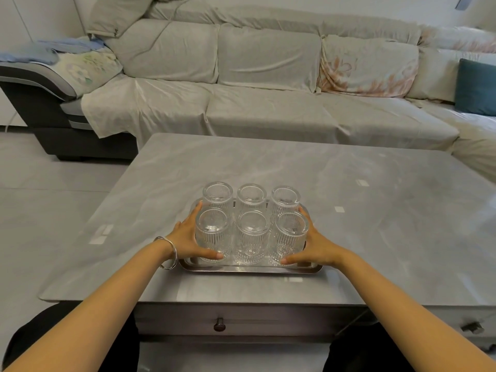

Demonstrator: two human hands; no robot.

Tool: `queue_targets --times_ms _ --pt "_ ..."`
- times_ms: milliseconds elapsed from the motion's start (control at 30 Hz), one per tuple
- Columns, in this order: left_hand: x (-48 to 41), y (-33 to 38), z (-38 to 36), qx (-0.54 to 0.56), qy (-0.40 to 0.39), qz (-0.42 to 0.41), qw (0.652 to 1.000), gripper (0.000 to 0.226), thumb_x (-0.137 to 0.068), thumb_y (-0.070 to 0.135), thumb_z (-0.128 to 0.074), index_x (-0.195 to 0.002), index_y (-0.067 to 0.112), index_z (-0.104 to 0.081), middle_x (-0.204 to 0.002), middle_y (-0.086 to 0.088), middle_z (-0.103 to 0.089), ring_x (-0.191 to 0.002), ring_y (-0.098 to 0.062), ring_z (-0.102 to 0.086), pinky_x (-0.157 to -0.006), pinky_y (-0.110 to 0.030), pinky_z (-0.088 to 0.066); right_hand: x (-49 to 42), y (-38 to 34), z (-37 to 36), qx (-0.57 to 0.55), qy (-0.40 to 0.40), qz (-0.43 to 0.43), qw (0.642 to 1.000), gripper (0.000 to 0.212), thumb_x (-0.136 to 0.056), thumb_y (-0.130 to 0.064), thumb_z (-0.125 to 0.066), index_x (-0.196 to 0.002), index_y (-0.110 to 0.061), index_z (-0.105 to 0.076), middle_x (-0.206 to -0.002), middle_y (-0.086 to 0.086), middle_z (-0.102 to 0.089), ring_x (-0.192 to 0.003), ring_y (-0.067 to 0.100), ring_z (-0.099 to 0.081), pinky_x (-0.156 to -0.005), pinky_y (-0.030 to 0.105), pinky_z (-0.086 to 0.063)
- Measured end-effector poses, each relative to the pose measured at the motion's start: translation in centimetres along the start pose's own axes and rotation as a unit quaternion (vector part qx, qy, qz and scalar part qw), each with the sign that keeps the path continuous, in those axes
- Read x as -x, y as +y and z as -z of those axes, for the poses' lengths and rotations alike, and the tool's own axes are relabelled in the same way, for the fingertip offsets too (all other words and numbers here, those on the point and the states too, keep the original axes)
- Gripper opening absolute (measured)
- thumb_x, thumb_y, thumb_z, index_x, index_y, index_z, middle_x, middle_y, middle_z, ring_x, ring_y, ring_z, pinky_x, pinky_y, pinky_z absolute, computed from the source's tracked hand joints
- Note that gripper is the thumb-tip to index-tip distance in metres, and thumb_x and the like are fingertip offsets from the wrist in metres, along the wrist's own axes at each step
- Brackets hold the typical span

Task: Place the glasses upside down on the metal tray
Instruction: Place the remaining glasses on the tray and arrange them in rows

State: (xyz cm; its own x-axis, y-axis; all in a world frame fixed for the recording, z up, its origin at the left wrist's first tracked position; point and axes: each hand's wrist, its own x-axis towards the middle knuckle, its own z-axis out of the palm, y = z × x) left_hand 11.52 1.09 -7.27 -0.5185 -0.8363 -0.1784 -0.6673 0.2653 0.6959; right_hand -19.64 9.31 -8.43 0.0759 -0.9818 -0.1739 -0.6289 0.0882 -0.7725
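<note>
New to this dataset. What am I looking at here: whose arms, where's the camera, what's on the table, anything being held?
There is no robot here. A person wears one wide-angle camera on the head, looking forward and down, so the two bare arms reaching in from the bottom are their own.

In front of them is a grey table with a sofa behind it. On the table sits a metal tray carrying six ribbed glasses, two rows of three, all upside down with their bases up.

The left hand, with a bracelet at the wrist, lies against the near-left glass; the right hand lies against the near-right one. They flank the group from both sides with fingers spread. Nothing is lifted: every glass stands on the tray.
</note>
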Motion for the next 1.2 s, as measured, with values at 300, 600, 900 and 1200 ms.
queue_targets --times_ms 300,600,900,1200 --pt "0.1 0.0 0.0 0.009 0.005 -0.005 1.000 0.138 -0.042 0.058 -0.080 -0.145 0.027 0.006 -0.158 0.005 -0.008 -0.144 -0.020 -0.015 -0.118 -0.049 -0.012 0.0 0.2 -0.2 -0.008 0.014 0.001 1.000 0.142 -0.054 -0.035 -0.091 -0.149 -0.028 0.015 -0.160 -0.007 0.009 -0.148 0.022 -0.007 -0.119 0.048 -0.016" --pt "0.2 2.2 1.5 0.037 0.102 -0.087 0.990 0.134 -0.040 0.065 -0.077 -0.144 0.037 0.004 -0.157 0.008 -0.008 -0.141 -0.008 -0.014 -0.112 -0.027 -0.019 1.5 -3.4 1.1 0.015 0.150 0.104 0.983 0.115 -0.053 -0.067 -0.076 -0.143 -0.053 -0.005 -0.153 -0.022 -0.010 -0.133 -0.007 -0.019 -0.101 0.006 -0.022" --pt "-0.9 4.6 1.3 -0.168 0.053 -0.093 0.980 0.120 -0.047 0.080 -0.059 -0.145 0.032 -0.009 -0.159 0.005 0.000 -0.145 -0.018 0.009 -0.119 -0.045 -0.009 -0.1 -7.0 -0.4 0.280 0.105 0.187 0.936 0.076 -0.071 -0.061 -0.068 -0.139 -0.038 -0.041 -0.156 -0.008 -0.028 -0.147 0.015 -0.016 -0.119 0.045 -0.014" --pt "-1.1 4.4 0.9 -0.172 0.049 -0.082 0.980 0.106 -0.058 0.074 -0.061 -0.144 0.035 -0.013 -0.159 0.005 -0.002 -0.145 -0.017 0.007 -0.119 -0.044 -0.009 -0.6 -6.6 -1.0 0.311 0.099 0.209 0.922 0.072 -0.075 -0.063 -0.062 -0.139 -0.040 -0.040 -0.154 -0.009 -0.033 -0.145 0.015 -0.023 -0.117 0.034 -0.006"
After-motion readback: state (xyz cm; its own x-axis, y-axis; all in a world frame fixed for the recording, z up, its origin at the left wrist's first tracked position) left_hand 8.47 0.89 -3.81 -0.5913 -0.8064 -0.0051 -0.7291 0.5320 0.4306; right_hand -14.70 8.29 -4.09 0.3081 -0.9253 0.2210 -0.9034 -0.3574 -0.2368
